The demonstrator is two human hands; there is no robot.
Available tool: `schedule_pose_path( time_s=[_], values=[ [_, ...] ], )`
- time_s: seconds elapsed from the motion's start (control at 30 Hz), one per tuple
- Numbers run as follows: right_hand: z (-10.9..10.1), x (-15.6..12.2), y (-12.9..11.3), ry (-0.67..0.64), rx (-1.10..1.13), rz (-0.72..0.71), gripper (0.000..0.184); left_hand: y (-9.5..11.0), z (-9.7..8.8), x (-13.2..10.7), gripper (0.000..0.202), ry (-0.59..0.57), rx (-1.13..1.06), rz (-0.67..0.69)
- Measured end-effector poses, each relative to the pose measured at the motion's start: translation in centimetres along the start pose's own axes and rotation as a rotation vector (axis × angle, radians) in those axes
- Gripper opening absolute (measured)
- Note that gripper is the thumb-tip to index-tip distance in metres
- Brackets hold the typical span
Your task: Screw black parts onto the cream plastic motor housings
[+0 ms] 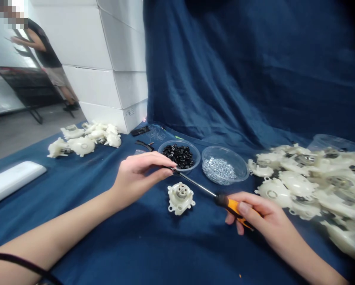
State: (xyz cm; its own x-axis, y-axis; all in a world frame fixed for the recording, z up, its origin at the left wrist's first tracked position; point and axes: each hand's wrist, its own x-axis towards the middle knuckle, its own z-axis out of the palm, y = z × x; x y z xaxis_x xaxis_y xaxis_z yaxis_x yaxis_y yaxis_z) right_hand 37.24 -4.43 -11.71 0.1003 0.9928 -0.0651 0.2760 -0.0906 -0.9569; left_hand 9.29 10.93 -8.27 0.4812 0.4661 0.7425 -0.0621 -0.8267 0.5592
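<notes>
Grip: right hand (259,217) wrapped on screwdriver (223,200) handle; left hand (137,174) pinched on its tip. Below shaft, white part (181,198) untouched. Right of it large pile (314,190); far left, small pile (85,140).

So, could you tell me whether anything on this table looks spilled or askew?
Nothing stands out: screws and black clips sit inside their bowls, and the white housing lies flat near the screwdriver held by the left hand and right hand.

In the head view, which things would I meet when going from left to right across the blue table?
White flat bar, small pile of white parts, left hand at the screwdriver tip, bowl of black pieces, bowl of screws, large pile of white parts.
</notes>
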Motion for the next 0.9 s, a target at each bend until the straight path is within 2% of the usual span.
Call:
schedule_pose_path(
  time_s=[0.17,0.27,0.33,0.47,0.53,0.63,0.73,0.8,0.9],
  values=[
    [0.18,-0.30,0.29,0.189,-0.076,-0.151,0.038,-0.35,0.14,-0.13,0.016,0.026,0.047,-0.013],
    [-0.02,-0.38,0.00,0.259,-0.136,-0.164,0.033,-0.31,0.13,-0.17,0.018,0.012,0.046,0.001],
    [-0.07,-0.34,-0.32,0.207,-0.130,-0.118,0.032,-0.17,0.06,-0.14,0.021,-0.011,0.038,0.033],
    [0.05,-0.14,-0.53,-0.073,0.034,0.058,0.048,0.00,0.00,0.00,0.024,-0.031,0.029,0.061],
    [0.03,-0.10,-0.28,-0.070,0.040,0.035,0.048,-0.02,0.02,0.05,0.023,-0.005,0.036,0.046],
    [-0.23,-0.10,0.14,0.063,-0.045,-0.048,0.052,-0.07,0.02,0.06,0.021,0.022,0.034,0.030],
    [-0.52,0.02,0.12,0.138,-0.109,-0.066,0.039,0.00,-0.02,-0.01,0.022,0.003,0.038,0.048],
    [-0.53,0.18,-0.07,0.064,-0.080,-0.046,0.040,0.06,-0.01,-0.08,0.024,-0.015,0.033,0.066],
    [-0.28,0.38,-0.19,-0.125,0.026,0.058,0.055,0.05,0.11,-0.18,0.025,-0.020,0.017,0.041]
  ],
)
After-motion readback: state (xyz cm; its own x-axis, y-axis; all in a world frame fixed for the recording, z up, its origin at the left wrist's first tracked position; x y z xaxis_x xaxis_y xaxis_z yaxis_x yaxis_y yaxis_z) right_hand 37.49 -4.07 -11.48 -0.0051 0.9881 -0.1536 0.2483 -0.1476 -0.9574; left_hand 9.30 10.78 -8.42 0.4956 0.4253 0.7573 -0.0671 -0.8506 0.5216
